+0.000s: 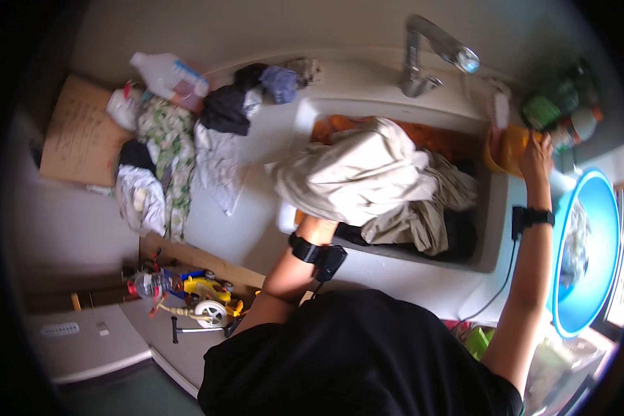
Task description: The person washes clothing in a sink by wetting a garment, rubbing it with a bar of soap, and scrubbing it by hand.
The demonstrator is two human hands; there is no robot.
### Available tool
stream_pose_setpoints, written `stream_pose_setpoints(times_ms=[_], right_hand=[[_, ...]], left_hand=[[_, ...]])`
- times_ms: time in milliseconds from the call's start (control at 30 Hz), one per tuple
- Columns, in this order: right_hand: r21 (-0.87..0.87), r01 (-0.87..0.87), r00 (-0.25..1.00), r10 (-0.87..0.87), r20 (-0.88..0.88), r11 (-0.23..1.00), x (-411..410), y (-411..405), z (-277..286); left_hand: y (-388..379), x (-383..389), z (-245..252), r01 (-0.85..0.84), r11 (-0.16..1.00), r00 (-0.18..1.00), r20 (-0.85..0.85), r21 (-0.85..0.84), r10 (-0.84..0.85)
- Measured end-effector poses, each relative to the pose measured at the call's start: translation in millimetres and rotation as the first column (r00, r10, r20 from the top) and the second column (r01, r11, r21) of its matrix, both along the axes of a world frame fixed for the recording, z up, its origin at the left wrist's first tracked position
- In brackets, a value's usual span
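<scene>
A cream-coloured cloth garment [359,166] is bunched and raised over the laundry sink [486,223]. My left hand [320,228] goes in under its near edge; only the wrist side shows, and the fingers are hidden by the cloth. Beige folds of fabric [421,229] hang down into the basin beside dark cloth. At the sink's right rim, my right hand [538,153] grips the side of a yellow plastic container [504,151]. A pale pink-and-white brush-like item [499,117] stands in that container. Orange-brown material [437,138] shows along the basin's back.
A chrome faucet [413,62] rises behind the sink. Bottles [577,127] crowd the back right corner, above a blue plastic basin [598,249] holding cloth. Left lie clothes [166,156], a jug [171,80] and a cardboard box [80,135]. A toy tricycle [208,296] stands below.
</scene>
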State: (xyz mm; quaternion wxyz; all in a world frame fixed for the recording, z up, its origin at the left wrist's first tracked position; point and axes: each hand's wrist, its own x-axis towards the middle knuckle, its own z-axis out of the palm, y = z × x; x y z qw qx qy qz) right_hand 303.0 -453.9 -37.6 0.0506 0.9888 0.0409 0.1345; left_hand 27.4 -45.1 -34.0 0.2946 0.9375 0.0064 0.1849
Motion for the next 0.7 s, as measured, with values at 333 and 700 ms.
stream_pose_setpoints(times_ms=[333, 700], right_hand=[[0.562, -0.033, 0.997, -0.015, 0.081, 0.827, -17.5, 9.6, 18.5], [0.266, -0.146, 0.978, 0.098, 0.186, 0.953, -13.4, 29.3, 10.3]], left_hand=[[-18.8, 20.4, -22.0, 0.158, 0.146, 0.948, 0.108, -0.977, -0.300], [-28.8, 42.6, -13.3, 0.021, -0.003, 0.972, 0.021, -1.000, -0.235]])
